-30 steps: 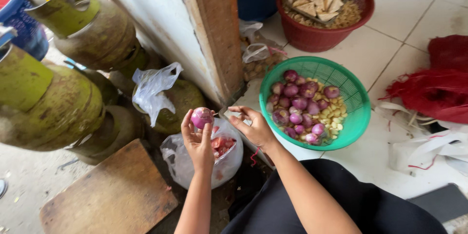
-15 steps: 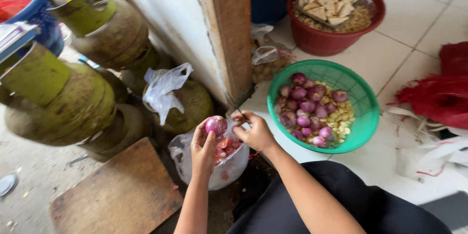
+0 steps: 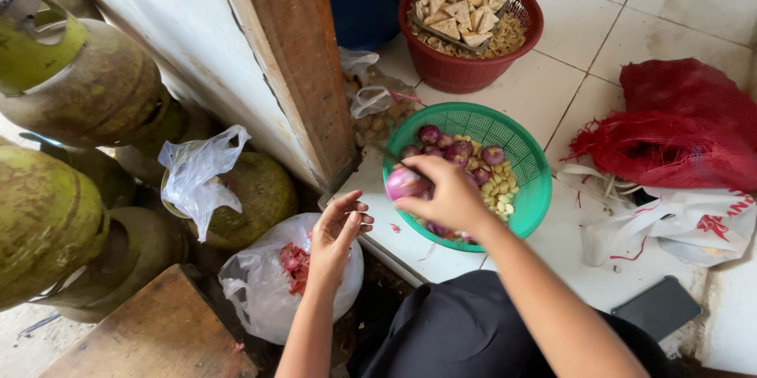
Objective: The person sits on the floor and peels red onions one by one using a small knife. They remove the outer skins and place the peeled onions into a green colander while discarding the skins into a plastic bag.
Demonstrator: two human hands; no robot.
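My right hand [image 3: 445,197] grips a peeled purple shallot [image 3: 405,183] at the near left rim of a green plastic basket [image 3: 473,119]. A thin blade tip sticks out past its fingers. The basket holds several purple shallots [image 3: 457,149] and pale garlic cloves [image 3: 498,189]. My left hand [image 3: 339,230] hangs with fingers apart and nothing in it, just over a clear plastic bag [image 3: 260,299] holding red shallot skins [image 3: 295,261].
A red basket of cut pale wedges [image 3: 473,70] and a blue basin [image 3: 364,9] stand at the back. A red mesh sack [image 3: 678,134], white bag [image 3: 694,224] and dark phone [image 3: 661,309] lie right. Green gas cylinders [image 3: 47,220], a wooden post [image 3: 292,55] and a board [image 3: 150,338] are left.
The shallot went from my left hand to my right hand, which carried it right to the green basket. My left hand opened and dropped towards the bag of skins.
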